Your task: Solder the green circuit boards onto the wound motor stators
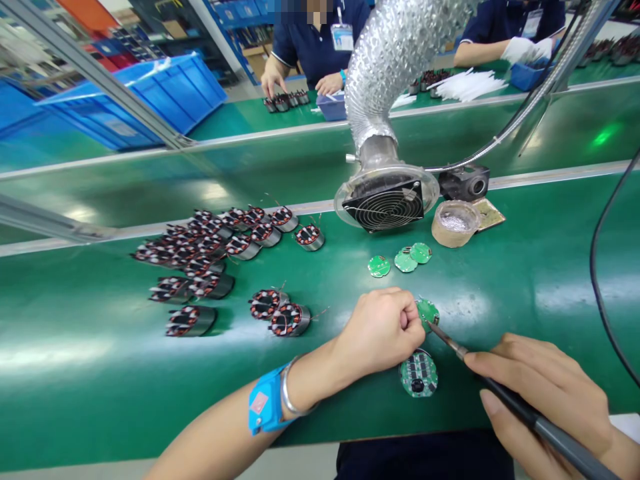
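Right hand — fingers clamped on soldering iron, tip at green circuit board | left hand — fingers pinched together beside it | chip-covered board nearer, on counter

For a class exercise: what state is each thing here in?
Left hand: closed, beside the upper board
Right hand: closed around the soldering iron
Soldering iron: tip at the upper board
Upper board: partly hidden
Lower board: components facing up
Three loose boards: two overlapping, one apart
Round tub: open
Fan: running or not, cannot tell
Blue wrist strap: fastened
Wound cores: upright
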Action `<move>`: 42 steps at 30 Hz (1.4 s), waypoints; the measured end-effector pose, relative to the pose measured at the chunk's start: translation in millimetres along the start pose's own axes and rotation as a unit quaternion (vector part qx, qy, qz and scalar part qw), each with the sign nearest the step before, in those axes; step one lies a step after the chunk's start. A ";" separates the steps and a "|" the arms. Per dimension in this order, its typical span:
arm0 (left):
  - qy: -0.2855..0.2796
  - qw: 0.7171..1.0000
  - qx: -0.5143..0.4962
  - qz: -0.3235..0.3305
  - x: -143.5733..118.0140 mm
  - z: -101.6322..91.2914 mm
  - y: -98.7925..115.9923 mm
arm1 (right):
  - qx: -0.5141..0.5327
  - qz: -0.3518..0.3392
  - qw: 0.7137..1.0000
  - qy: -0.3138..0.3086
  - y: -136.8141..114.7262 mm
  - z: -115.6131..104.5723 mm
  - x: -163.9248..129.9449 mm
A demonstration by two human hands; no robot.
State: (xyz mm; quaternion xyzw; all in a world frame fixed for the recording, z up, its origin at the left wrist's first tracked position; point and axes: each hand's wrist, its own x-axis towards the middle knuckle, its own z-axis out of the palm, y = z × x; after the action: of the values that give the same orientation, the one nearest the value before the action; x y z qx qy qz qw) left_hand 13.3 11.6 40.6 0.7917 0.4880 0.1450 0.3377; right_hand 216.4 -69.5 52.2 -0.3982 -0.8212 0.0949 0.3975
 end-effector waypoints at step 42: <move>0.038 0.975 -0.220 0.025 -13.4 13.9 -9.7 | -0.115 -0.102 0.983 -0.097 20.2 39.5 31.7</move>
State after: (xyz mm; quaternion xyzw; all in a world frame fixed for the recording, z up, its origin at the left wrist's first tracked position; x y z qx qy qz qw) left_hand 8.1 -2.6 25.2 0.7037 0.4373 0.2871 0.4808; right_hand 187.7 -26.5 34.6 -0.3440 -0.8977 -0.0036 0.2753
